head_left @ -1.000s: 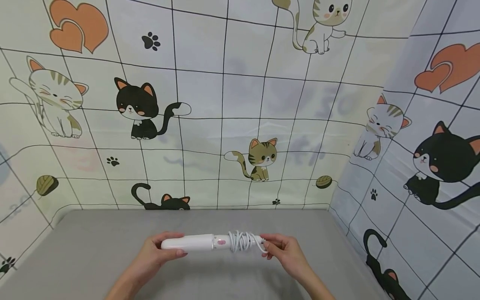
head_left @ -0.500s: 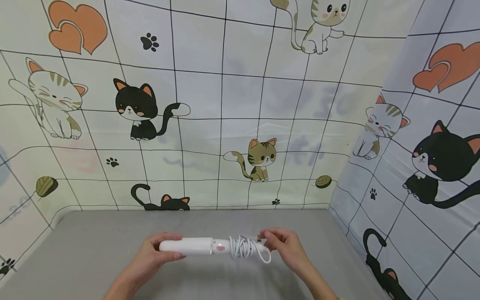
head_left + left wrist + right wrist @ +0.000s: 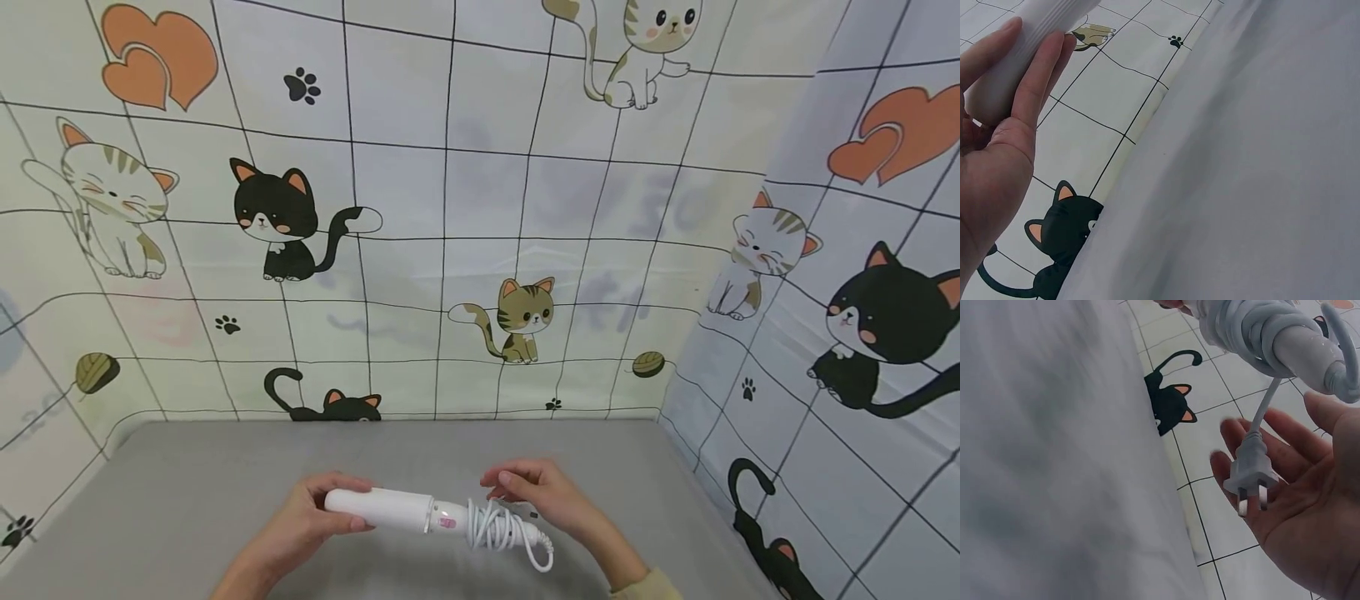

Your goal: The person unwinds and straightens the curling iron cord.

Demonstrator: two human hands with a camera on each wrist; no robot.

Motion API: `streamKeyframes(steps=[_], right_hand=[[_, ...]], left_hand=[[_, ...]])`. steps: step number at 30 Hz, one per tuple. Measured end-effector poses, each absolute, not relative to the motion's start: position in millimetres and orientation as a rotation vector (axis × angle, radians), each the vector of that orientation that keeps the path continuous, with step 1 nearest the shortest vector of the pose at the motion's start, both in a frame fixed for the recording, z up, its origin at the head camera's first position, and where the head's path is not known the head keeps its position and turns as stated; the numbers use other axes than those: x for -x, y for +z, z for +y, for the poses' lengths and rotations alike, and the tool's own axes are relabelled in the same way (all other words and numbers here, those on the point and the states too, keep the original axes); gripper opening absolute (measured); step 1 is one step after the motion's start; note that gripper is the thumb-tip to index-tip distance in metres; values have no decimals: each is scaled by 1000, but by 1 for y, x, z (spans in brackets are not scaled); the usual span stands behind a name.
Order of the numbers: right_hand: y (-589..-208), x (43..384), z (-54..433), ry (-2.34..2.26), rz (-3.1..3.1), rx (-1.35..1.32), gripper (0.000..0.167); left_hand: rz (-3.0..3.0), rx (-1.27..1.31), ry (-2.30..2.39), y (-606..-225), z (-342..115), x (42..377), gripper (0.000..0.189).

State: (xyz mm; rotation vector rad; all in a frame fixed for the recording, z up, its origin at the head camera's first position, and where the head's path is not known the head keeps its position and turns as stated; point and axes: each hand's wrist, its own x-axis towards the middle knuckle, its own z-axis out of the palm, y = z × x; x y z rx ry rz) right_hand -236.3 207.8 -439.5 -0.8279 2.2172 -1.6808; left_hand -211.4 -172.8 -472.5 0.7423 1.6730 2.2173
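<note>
My left hand [image 3: 303, 521] grips the smooth left end of a white wand-shaped electric appliance [image 3: 390, 510], thumb below and fingers above. The wand hangs over the table, its right end tilted slightly down. A small pink marking [image 3: 447, 523] shows near its middle. Around its right part a white cord [image 3: 491, 527] is wound in several turns, with a loop at the tip. My right hand [image 3: 551, 493] is just behind the coils, fingers loosely bent. In the right wrist view, a two-pin plug [image 3: 1252, 465] dangles on a short length of cord before its spread fingers.
A grey cloth-covered table [image 3: 187, 492] lies beneath both hands. Behind it and to the right hang white sheets [image 3: 397, 192] with a grid and cartoon cats, meeting the table's back edge.
My right hand has let go of the cord end and moved left behind the coils. The wand's right end has dipped, and the cord loop at its tip hangs lower.
</note>
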Motion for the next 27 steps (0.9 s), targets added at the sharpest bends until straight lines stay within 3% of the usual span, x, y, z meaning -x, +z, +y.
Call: streamKeyframes(steps=[16,27], right_hand=[[-442,236,218,-1638,2177,782,29],[-440,233,232,-1685,2251,801,22]], left_hand=[[1666,-814,2233,-480,-182,210,43],[1937,-498,2188,-482,-188,209,35]])
